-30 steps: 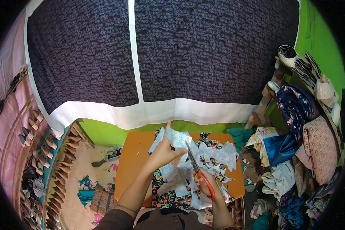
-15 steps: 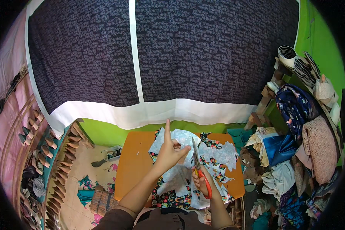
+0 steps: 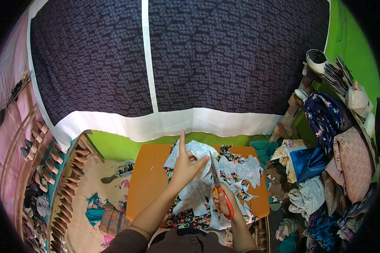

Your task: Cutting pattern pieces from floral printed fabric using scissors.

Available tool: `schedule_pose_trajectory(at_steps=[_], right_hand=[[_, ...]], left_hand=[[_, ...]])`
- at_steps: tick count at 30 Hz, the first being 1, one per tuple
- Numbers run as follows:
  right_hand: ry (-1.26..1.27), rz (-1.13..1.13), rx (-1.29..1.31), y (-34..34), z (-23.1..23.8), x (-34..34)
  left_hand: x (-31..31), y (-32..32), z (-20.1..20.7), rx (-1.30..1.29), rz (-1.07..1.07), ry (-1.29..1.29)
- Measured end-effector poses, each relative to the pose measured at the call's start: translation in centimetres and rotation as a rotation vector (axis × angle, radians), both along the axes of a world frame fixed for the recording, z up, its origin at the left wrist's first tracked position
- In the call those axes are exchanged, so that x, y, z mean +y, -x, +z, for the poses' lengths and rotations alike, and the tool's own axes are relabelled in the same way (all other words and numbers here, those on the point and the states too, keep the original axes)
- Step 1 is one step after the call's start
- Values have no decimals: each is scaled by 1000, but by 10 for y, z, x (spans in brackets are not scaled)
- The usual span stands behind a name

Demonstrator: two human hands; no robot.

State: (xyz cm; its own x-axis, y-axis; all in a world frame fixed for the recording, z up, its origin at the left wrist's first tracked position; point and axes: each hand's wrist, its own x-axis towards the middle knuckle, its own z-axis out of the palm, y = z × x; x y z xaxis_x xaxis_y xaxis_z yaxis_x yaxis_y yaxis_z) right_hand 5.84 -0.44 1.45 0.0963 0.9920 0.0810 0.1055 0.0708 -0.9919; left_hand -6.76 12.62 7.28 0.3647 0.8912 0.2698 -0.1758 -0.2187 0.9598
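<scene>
My right hand (image 3: pixel 221 201) is closed around scissors (image 3: pixel 215 177) with red and yellow handles, their blades pointing away from me. Just left of the blade tips is my left hand (image 3: pixel 185 168), its index finger stretched up and its other fingers curled toward the thumb. It grips a pale, whitish piece of fabric (image 3: pixel 202 148), though the exact hold is partly hidden by the hand. Beneath both hands lies dark floral fabric (image 3: pixel 190 221), with pale cut pieces (image 3: pixel 245 170) scattered over it on an orange table (image 3: pixel 145 185).
A dark patterned curtain (image 3: pixel 236 63) with white borders hangs beyond the table. Racks of shoe forms (image 3: pixel 71 173) stand at the left. Heaped cloth (image 3: pixel 310 194) crowds the right side. Fabric scraps (image 3: pixel 95 215) and a brown patterned bundle (image 3: pixel 112 218) lie on the floor.
My left hand has shifted slightly left with the pale fabric. The scissors have moved slightly, their blade tips a little further left.
</scene>
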Motion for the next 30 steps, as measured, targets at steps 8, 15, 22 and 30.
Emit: schedule_pose_trajectory(at_steps=[8, 15, 22, 30], right_hand=[[-57, 2, 57, -4, -16, 6], [-1, -21, -17, -4, -9, 2], [28, 54, 91, -3, -2, 5], [127, 74, 216, -4, -3, 2]], left_hand=[[-6, -1, 5, 106, -30, 19], [-2, 5, 10, 170, -36, 36], [-2, 10, 16, 419, -50, -156], [2, 12, 13, 451, -52, -202]])
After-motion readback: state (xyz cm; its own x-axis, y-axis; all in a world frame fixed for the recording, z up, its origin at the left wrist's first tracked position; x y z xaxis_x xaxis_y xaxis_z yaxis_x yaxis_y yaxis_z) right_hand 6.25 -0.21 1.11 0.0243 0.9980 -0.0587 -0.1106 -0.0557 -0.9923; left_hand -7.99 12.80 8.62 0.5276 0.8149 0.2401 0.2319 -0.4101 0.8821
